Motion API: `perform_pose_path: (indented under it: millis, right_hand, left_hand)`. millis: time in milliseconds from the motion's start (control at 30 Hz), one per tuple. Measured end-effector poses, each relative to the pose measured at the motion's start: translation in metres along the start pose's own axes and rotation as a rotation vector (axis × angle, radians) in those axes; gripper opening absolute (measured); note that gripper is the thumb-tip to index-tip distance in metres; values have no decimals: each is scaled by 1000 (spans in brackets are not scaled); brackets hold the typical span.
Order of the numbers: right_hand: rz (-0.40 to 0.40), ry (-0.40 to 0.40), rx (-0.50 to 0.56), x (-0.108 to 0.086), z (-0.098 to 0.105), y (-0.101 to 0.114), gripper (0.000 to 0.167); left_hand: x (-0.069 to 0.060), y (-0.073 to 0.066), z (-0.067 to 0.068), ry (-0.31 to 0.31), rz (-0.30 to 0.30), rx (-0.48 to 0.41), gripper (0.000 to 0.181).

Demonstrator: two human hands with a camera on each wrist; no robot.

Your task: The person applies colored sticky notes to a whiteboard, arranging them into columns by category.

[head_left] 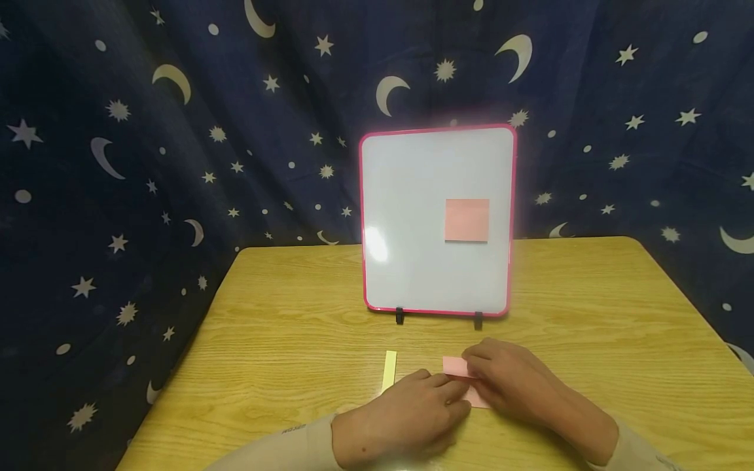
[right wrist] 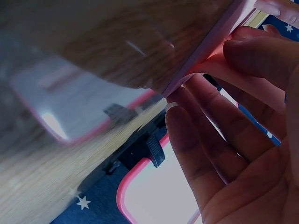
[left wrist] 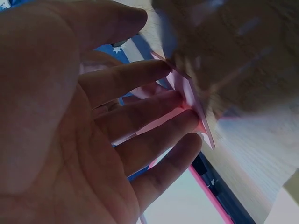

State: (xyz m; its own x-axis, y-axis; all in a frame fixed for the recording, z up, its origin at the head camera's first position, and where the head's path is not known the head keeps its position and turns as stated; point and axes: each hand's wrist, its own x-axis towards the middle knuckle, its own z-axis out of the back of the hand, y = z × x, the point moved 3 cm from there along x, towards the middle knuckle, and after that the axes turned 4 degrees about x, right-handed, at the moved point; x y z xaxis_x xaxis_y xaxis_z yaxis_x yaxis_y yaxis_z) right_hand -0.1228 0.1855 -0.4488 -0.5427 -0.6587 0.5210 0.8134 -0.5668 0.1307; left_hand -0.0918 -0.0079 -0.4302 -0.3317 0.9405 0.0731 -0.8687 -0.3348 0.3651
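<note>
On the table in front of me, my right hand (head_left: pixel 515 386) pinches a pink sticky note (head_left: pixel 455 367), which is bent upward. In the right wrist view the thumb lies on one face of the pink paper (right wrist: pixel 264 86) and fingers are behind it. Below the raised part, more pink paper (head_left: pixel 478 398) shows between the hands. My left hand (head_left: pixel 412 409) is close on the left, its fingertips touching the pink paper in the left wrist view; its fingers are nearly straight and the thumb stands apart. A yellow paper strip (head_left: pixel 389 369) is partly hidden by the left hand.
A whiteboard (head_left: pixel 412 183) with a pink frame stands upright behind the hands on black feet (head_left: pixel 400 316). One pink square note (head_left: pixel 467 220) is stuck on its right half. The wooden table (head_left: pixel 283 307) ends at a dark curtain (head_left: pixel 283 131) with moons and stars.
</note>
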Motion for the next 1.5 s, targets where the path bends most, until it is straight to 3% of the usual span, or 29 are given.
perform_pose_path:
  millis: [433, 700, 1100, 1500]
  right_hand:
    - [24, -27, 7, 2, 0, -1, 19]
    - [-16, 12, -24, 5, -1, 0, 15]
    - [-12, 19, -47, 9, -4, -1, 19]
    - [-28, 41, -64, 10, -4, -1, 22]
  left_hand:
    - [2, 2, -2, 29, -5, -47, 17]
    - [3, 4, -3, -1, -2, -89, 12]
    - [5, 3, -5, -46, -18, -63, 14]
    - [7, 2, -7, -49, -20, -68, 15]
